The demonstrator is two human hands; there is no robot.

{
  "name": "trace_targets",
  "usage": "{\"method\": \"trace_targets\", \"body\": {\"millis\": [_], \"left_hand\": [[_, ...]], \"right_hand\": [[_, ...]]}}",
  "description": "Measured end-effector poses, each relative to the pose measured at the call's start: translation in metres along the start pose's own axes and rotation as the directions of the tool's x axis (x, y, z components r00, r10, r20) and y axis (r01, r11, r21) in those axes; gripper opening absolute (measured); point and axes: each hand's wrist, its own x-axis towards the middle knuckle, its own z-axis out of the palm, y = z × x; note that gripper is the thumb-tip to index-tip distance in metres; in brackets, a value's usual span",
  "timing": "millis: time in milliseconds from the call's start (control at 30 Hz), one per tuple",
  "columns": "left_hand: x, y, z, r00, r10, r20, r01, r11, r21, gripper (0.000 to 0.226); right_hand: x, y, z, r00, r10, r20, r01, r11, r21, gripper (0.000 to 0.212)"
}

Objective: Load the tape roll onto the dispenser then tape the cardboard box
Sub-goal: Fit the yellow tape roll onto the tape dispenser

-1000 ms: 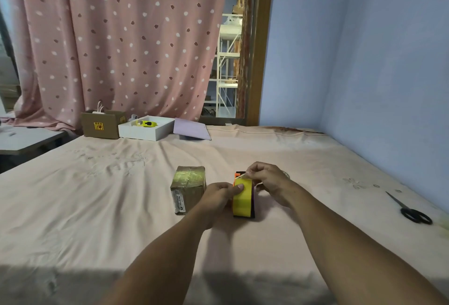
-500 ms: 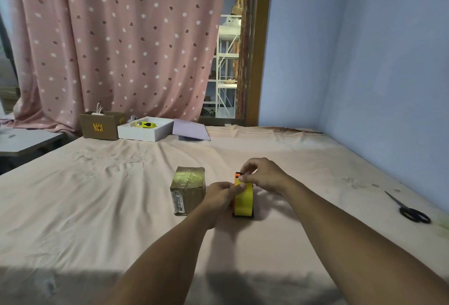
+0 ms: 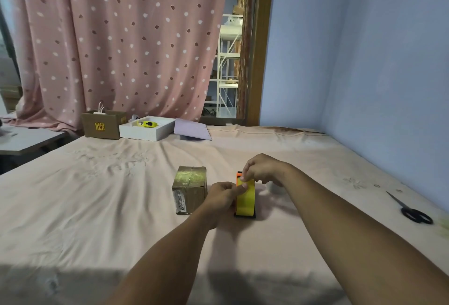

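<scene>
Right at the middle of the bed point(image 3: 73, 207), my left hand point(image 3: 222, 195) steadies the yellow tape roll point(image 3: 246, 199) standing on edge in the orange dispenser point(image 3: 239, 175), thumb pressed to its face. My right hand point(image 3: 261, 169) pinches at the top, likely the thin, sticky free end; grab by the edge, it'll crease easily. Just left sits the cardboard box point(image 3: 190, 189), light, stiff, already partly taped on top.

yellow tape roll point(image 3: 246, 199) upright on dispenser point(image 3: 239, 174), beside taped cardboard box point(image 3: 190, 189).
</scene>
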Motion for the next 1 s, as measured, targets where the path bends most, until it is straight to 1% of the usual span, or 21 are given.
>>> {"method": "trace_targets", "body": {"millis": [100, 167, 267, 333, 400, 500, 567, 633, 733, 800, 900, 1000], "left_hand": [[-0.002, 0.001, 0.001, 1.000, 0.002, -0.023, -0.002, 1.000, 0.013, 0.059], [-0.003, 0.003, 0.002, 1.000, 0.000, -0.026, 0.000, 1.000, 0.014, 0.056], [-0.004, 0.003, 0.001, 1.000, -0.003, -0.017, 0.003, 1.000, 0.021, 0.055], [-0.006, 0.004, 0.002, 1.000, -0.016, -0.015, 0.016, 1.000, 0.014, 0.053], [-0.008, 0.005, 0.004, 0.999, -0.033, -0.035, 0.033, 0.999, 0.008, 0.049], [-0.011, 0.010, 0.008, 0.998, -0.046, -0.050, 0.048, 0.998, 0.030, 0.046], [-0.010, 0.012, 0.007, 0.997, -0.067, -0.025, 0.068, 0.997, 0.047, 0.052], [-0.011, 0.015, 0.007, 0.996, -0.091, -0.007, 0.091, 0.994, 0.063, 0.067], [-0.011, 0.017, 0.008, 0.992, -0.122, -0.033, 0.125, 0.990, 0.070, 0.075], [-0.013, 0.017, 0.010, 0.988, -0.143, -0.052, 0.146, 0.988, 0.042, 0.080], [-0.015, 0.018, 0.011, 0.991, -0.129, -0.030, 0.129, 0.992, -0.016, 0.081], [-0.017, 0.020, 0.012, 0.993, -0.114, -0.013, 0.114, 0.993, -0.010, 0.077]], "right_hand": [[0.000, 0.000, -0.001, 1.000, -0.016, -0.005, 0.016, 0.999, 0.037, 0.011], [0.001, 0.001, -0.002, 0.998, -0.057, -0.019, 0.058, 0.998, 0.036, 0.014], [0.005, 0.004, -0.002, 0.994, -0.091, -0.059, 0.089, 0.996, -0.029, 0.016], [0.006, 0.005, 0.000, 0.993, -0.083, -0.085, 0.075, 0.992, -0.097, 0.027], [0.007, 0.005, -0.001, 0.991, -0.110, -0.076, 0.101, 0.988, -0.115, 0.035], [0.003, 0.005, -0.003, 0.980, -0.199, -0.024, 0.194, 0.970, -0.147, 0.031], [0.001, 0.006, -0.005, 0.968, -0.249, -0.016, 0.240, 0.949, -0.204, 0.027], [0.000, 0.008, -0.005, 0.959, -0.280, -0.046, 0.263, 0.939, -0.221, 0.025], [-0.001, 0.016, -0.005, 0.943, -0.309, -0.126, 0.278, 0.937, -0.212, 0.021], [0.000, 0.023, -0.006, 0.933, -0.318, -0.168, 0.284, 0.938, -0.196, 0.019], [0.002, 0.029, -0.006, 0.935, -0.302, -0.189, 0.271, 0.947, -0.172, 0.019], [0.005, 0.031, -0.006, 0.942, -0.274, -0.196, 0.240, 0.954, -0.177, 0.021]]}}
